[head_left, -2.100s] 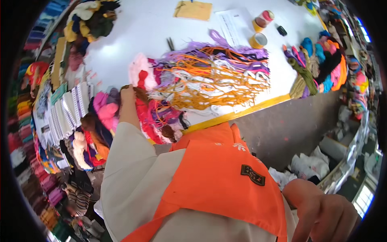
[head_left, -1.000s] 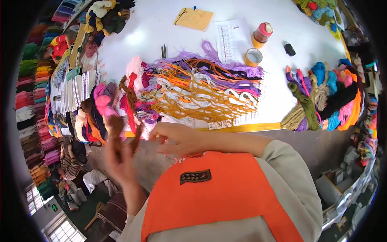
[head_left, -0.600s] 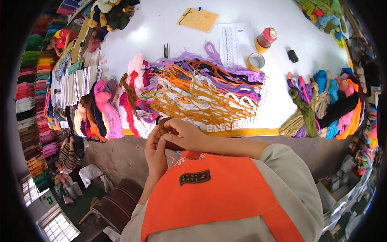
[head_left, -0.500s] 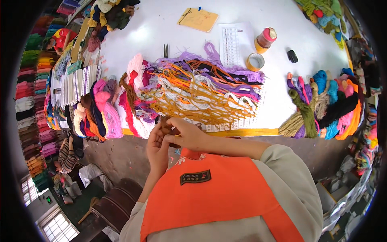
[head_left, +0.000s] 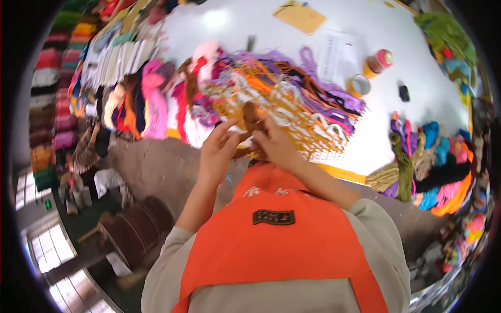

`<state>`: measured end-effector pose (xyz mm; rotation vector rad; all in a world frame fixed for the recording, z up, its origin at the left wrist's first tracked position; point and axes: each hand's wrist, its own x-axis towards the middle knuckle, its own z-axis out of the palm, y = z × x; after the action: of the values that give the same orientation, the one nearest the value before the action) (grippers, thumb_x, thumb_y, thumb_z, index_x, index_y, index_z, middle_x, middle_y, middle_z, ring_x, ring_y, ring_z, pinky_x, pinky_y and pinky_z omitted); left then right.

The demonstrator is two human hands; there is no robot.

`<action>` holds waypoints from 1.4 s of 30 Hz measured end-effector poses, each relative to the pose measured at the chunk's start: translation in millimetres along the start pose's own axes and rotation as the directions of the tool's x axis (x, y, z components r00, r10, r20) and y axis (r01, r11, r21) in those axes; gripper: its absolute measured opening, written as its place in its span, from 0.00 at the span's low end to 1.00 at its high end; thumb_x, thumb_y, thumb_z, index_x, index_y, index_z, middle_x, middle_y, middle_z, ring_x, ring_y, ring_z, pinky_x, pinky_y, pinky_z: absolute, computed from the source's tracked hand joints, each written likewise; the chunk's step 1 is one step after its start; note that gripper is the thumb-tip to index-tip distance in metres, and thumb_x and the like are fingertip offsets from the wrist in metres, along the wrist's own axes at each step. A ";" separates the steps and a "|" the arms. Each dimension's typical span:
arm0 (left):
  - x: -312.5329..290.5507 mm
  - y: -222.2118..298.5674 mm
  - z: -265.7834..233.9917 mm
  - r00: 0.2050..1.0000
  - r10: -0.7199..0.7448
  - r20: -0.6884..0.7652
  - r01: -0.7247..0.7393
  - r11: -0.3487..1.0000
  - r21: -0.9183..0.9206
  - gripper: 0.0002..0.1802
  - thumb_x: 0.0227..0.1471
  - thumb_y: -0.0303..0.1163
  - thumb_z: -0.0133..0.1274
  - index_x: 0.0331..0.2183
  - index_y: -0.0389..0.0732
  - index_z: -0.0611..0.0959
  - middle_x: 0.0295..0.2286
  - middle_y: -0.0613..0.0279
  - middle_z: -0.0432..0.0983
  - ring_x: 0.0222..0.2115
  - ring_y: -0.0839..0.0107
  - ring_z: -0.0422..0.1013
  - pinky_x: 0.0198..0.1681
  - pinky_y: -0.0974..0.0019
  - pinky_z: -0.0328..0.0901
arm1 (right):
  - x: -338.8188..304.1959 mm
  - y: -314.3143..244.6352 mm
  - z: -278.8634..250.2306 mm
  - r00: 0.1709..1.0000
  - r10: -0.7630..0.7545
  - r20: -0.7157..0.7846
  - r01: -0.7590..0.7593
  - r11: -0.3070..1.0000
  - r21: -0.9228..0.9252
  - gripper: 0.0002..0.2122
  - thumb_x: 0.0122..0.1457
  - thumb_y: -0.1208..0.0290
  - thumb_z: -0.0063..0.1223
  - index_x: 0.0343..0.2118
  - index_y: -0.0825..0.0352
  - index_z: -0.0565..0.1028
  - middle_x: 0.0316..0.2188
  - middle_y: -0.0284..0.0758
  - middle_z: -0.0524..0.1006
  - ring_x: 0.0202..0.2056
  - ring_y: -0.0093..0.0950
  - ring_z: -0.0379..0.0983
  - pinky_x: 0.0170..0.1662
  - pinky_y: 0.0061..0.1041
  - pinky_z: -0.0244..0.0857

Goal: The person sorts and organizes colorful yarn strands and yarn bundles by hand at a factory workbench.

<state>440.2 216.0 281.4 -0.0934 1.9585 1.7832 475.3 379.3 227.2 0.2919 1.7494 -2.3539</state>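
**A:** Where are the hands?

**B:** Raised together above the near edge of a white table (head_left: 417, 112), in front of an orange vest (head_left: 282, 245). Left hand (head_left: 216, 154) and right hand (head_left: 276, 146) touching at the fingertips, both pinched shut around a small brown bundle of yarn (head_left: 251, 116).

**A:** And the bundle itself?

**B:** Held between the two hands, its upper end poking up past the fingers, upright or nearly so. Lower end hidden behind the fingers. Seen against a spread of loose orange and purple yarn strands (head_left: 292, 99) lying on the table; whether touching them cannot be told.

**A:** To the left?

**B:** Pink and red skeins (head_left: 154, 104) heaped near the table's left side, then a rack of stacked yarn (head_left: 49, 115) in many colours along the far left. Below, a grey floor with a dark round stool (head_left: 130, 229).

**A:** To the right?

**B:** A roll of tape (head_left: 358, 85) and a capped yellow container (head_left: 378, 61) side by side, a small black object (head_left: 404, 93) near them, a sheet of paper (head_left: 334, 55) just beside. Farther right, bundled skeins in green, blue, black and orange (head_left: 428, 161) at the table's edge. At the far side, a tan envelope (head_left: 300, 15).
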 end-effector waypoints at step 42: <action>-97.0 -60.0 -237.9 0.760 0.147 0.633 0.027 0.966 -0.257 0.22 0.58 0.47 0.51 0.27 0.36 0.78 0.11 0.71 0.65 0.09 0.83 0.57 0.12 0.76 0.48 | -24.2 -5.9 32.8 0.962 -0.188 -0.200 0.119 0.943 -0.311 0.13 0.59 0.62 0.56 0.40 0.67 0.77 0.30 0.26 0.74 0.33 0.17 0.68 0.37 0.20 0.63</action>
<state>475.1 -45.3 271.5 0.4593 1.2407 1.7740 495.6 350.4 248.4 0.4016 2.2792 -2.1830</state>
